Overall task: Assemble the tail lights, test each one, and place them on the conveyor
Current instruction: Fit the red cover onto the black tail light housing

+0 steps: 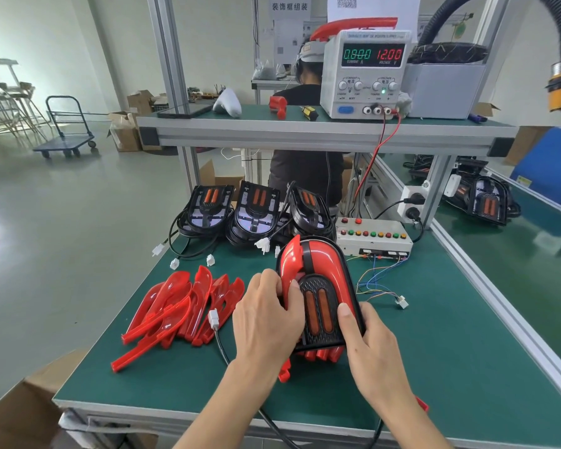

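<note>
While it is held just above the near middle of the green workbench point(434, 367), a tail light point(318, 286) is gripped from both sides. Its shell is glossy red with a black band, and a black honeycomb panel on its near face carries two upright orange reflector strips. The left hand point(266, 315) is curled round the light's left edge, fingertips pressed against the red cover. The right hand point(370, 345) is wrapped round the lower right corner, thumb laid on the black panel. A black cable point(222, 348) with a white plug is seen running off the near edge.

Loose red lens covers point(175, 309) are piled to the left. Three black light housings point(256, 209), each with orange strips and coiled wires, are lined up at the far side of the bench. A white test box point(373, 238) with red, green and yellow buttons is placed to the right of them.

On the shelf above, a power supply point(366, 72) is read as 0.000 under "CURRENT A" and 12.00 under "VOLTAGE V". Chinese characters are printed on a sheet point(289, 4) hung behind it.
</note>
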Available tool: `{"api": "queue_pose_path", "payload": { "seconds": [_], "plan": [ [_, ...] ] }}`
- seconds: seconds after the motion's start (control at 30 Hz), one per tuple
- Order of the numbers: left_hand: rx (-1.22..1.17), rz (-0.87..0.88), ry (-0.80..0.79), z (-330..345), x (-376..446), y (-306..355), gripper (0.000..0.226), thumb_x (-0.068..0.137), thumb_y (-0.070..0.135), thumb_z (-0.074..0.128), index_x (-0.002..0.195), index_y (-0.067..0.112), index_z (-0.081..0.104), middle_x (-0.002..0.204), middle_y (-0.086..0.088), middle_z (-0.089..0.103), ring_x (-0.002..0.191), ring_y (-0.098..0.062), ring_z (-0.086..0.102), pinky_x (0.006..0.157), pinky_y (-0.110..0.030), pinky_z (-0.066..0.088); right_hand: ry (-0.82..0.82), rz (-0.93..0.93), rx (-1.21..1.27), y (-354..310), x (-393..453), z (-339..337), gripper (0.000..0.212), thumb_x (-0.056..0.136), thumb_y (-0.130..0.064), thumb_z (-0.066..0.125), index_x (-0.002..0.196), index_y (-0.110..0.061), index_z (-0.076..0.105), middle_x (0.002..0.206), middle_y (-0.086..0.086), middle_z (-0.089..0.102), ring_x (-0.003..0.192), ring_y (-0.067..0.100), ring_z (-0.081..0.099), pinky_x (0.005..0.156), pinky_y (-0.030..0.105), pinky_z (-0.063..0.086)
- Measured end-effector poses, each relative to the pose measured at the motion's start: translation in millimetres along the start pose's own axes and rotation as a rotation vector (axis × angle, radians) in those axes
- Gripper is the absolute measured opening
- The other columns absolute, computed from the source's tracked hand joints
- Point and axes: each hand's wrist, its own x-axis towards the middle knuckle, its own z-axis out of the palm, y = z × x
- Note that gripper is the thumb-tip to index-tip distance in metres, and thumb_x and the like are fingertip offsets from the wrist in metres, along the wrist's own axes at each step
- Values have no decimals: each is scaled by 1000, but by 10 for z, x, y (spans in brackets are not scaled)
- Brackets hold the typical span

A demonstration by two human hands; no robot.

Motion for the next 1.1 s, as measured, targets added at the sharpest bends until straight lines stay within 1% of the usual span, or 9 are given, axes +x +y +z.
{"api": "queue_pose_path", "payload": {
  "seconds": [0.17,0.37,0.57,0.67,0.77,0.83,0.9,1.0,1.1],
  "plan": [
    [23,50,44,-13,-20,11,37,89,26,68,71,18,38,65,6,40,51,-15,34,46,-22,24,19,3,-30,21,4,8,38,97,-65,40,87,-33,58,64,-4,57,52,6,43,59,28,41],
    [19,76,54,32,-61,10,37,88,25,70,74,19,36,72,6,38,52,-15,33,46,-19,22,29,2,-6,-2,16,26,52,89,-81,35,86,-34,57,68,-2,62,50,5,43,55,21,44],
    [-137,3,28,88,-102,-52,33,92,35,65,81,26,35,79,9,40,71,-10,45,55,-20,33,10,15,22,1,13,32,50,87,-82,36,90,-37,57,78,2,67,53,9,50,59,33,51],
    [-258,-79,-77,89,-84,-80,30,90,50,61,103,35,39,93,16,51,86,1,54,69,-16,42,-7,33,48,10,13,24,53,87,-82,38,92,-34,60,83,5,69,63,18,58,66,41,55],
    [-473,-276,-287,93,-32,-93,59,83,65,56,132,41,34,94,17,67,88,2,65,80,-23,54,-24,53,95,21,24,19,51,88,-79,39,96,-35,63,88,4,72,79,23,65,78,48,57],
    [-552,-333,-370,90,3,-90,53,80,65,61,120,31,54,94,19,72,87,-1,69,86,-36,58,-28,55,109,18,52,14,51,89,-78,40,97,-34,65,89,1,73,84,25,66,83,51,56],
    [-656,-391,-403,65,36,-64,44,76,60,70,103,26,66,95,10,76,90,-10,73,90,-44,58,-35,69,135,16,89,8,56,88,-77,41,97,-28,67,90,-2,74,88,23,67,87,51,54],
    [-956,-542,-474,57,53,-40,57,73,43,84,116,12,63,106,-7,77,100,-26,75,94,-50,58,-63,84,182,10,122,5,55,89,-74,44,100,-26,69,94,-5,75,94,20,68,92,50,53],
    [-1143,-637,-564,35,29,7,58,77,30,83,125,6,58,115,-18,74,106,-36,72,93,-52,58,-75,79,204,-5,131,8,51,89,-72,46,101,-29,70,96,-5,76,95,20,70,93,51,53]
  ]
}}
